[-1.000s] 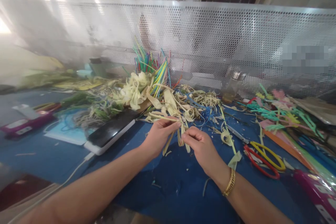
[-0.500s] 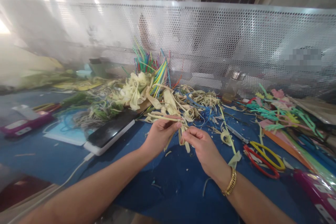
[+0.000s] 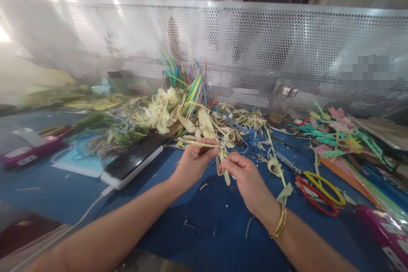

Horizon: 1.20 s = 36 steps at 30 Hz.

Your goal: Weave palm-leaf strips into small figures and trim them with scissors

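Strips [image 3: 227, 178], pale and thin, hang at the worker's twelve o'clock, fingers of left hand [image 3: 194, 165] and right hand [image 3: 247, 177] pinching them (scissors [image 3: 306, 174] lie toward two); a hard tug could tear them.

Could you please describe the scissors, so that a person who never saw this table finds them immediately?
Over the blue table, find the right hand, with a gold bracelet at its wrist. The scissors lie to its right, blades pointing away to the left. Unlike the orange sheet beside them, they have two looped handles, one red and one yellow.
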### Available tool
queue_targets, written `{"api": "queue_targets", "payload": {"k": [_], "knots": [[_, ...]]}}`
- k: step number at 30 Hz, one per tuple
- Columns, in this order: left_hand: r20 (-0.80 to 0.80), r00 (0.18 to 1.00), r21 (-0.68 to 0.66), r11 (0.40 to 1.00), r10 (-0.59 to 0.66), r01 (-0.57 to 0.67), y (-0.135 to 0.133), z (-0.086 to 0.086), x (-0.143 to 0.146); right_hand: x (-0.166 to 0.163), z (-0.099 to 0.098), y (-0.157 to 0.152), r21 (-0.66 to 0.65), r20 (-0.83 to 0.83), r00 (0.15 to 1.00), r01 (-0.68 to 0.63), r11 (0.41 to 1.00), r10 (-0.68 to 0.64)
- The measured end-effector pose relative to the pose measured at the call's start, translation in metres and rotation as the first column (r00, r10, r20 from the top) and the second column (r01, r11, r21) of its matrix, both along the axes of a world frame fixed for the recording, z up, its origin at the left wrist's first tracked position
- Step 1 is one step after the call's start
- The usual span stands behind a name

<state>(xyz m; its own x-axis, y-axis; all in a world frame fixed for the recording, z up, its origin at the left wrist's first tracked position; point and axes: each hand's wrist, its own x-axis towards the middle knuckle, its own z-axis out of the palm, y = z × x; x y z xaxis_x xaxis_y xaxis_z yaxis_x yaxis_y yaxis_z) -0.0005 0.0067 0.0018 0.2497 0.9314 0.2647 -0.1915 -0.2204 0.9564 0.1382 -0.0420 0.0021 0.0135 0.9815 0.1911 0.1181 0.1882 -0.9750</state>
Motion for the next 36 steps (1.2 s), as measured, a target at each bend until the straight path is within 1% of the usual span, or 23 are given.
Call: {"api": "queue_targets", "payload": {"k": [5,7,9,10,13,16,18,20,21,22,24,25,26,27,28,30,32,33,36], "knots": [[-0.111,0.994,0.099,0.995,0.013,-0.001,0.001,0.003,-0.003,0.004,-0.001,0.002,0.073,0.173,0.983,0.044,0.996,-0.056],[-0.131,0.991,0.131,0.991,0.017,0.0,0.002,0.001,-0.004,0.006,-0.002,0.003,0.076,0.187,0.982,0.012,0.997,-0.026],[-0.151,0.988,0.136,0.991,0.009,0.012,0.003,-0.001,-0.005,0.008,-0.002,0.005,0.073,0.181,0.983,-0.023,0.997,0.009],[-0.165,0.986,0.134,0.991,-0.001,0.023,0.003,-0.002,-0.005,0.008,-0.002,0.005,0.076,0.184,0.983,-0.021,0.997,0.007],[-0.184,0.982,0.126,0.989,-0.054,0.078,0.001,-0.003,-0.004,0.01,-0.001,0.007,0.092,0.225,0.971,0.062,0.994,-0.082],[-0.152,0.986,0.113,0.99,-0.072,0.089,-0.002,-0.001,-0.003,0.016,0.002,0.008,0.135,0.315,0.928,0.164,0.977,-0.199],[-0.118,0.988,0.076,0.992,-0.094,0.104,-0.004,0.001,-0.002,0.021,0.005,0.009,0.173,0.34,0.901,0.221,0.96,-0.269],[-0.067,0.987,0.006,0.989,-0.147,0.147,-0.005,0.002,-0.001,0.027,0.009,0.011,0.155,0.301,0.905,0.266,0.952,-0.301],[-0.041,0.983,-0.035,0.984,-0.177,0.176,-0.005,0.002,0.0,0.029,0.01,0.012,0.114,0.26,0.922,0.267,0.957,-0.288],[-0.018,0.979,-0.073,0.977,-0.204,0.202,-0.005,0.001,0.0,0.03,0.011,0.013,0.054,0.205,0.947,0.241,0.969,-0.247],[0.014,0.967,-0.134,0.958,-0.254,0.254,-0.005,-0.002,0.0,0.029,0.011,0.013,-0.076,0.04,0.993,0.112,0.991,-0.109],[0.025,0.959,-0.16,0.946,-0.281,0.282,-0.006,-0.003,0.0,0.028,0.011,0.014,-0.125,-0.059,0.997,0.034,0.992,-0.042],[0.037,0.951,-0.185,0.933,-0.308,0.309,-0.006,-0.005,0.0,0.027,0.01,0.014,-0.157,-0.149,0.989,-0.024,0.987,0.0],[0.05,0.942,-0.209,0.919,-0.331,0.334,-0.006,-0.006,0.0,0.027,0.009,0.015,-0.172,-0.217,0.976,-0.043,0.984,0.004],[0.061,0.935,-0.232,0.906,-0.35,0.354,-0.006,-0.006,-0.001,0.027,0.007,0.017,-0.173,-0.257,0.966,-0.018,0.985,-0.027],[0.063,0.922,-0.269,0.883,-0.381,0.384,-0.006,-0.006,-0.002,0.034,0.004,0.022,-0.146,-0.283,0.944,0.131,0.981,-0.168],[0.035,0.912,-0.286,0.871,-0.408,0.4,-0.006,-0.004,-0.003,0.045,0.001,0.03,-0.114,-0.302,0.898,0.299,0.948,-0.319],[0.017,0.909,-0.289,0.868,-0.417,0.404,-0.006,-0.003,-0.003,0.051,0.0,0.034,-0.118,-0.316,0.874,0.349,0.93,-0.368],[-0.013,0.902,-0.314,0.858,-0.432,0.406,-0.006,-0.001,-0.004,0.066,-0.003,0.041,-0.131,-0.334,0.85,0.385,0.914,-0.406]]}}
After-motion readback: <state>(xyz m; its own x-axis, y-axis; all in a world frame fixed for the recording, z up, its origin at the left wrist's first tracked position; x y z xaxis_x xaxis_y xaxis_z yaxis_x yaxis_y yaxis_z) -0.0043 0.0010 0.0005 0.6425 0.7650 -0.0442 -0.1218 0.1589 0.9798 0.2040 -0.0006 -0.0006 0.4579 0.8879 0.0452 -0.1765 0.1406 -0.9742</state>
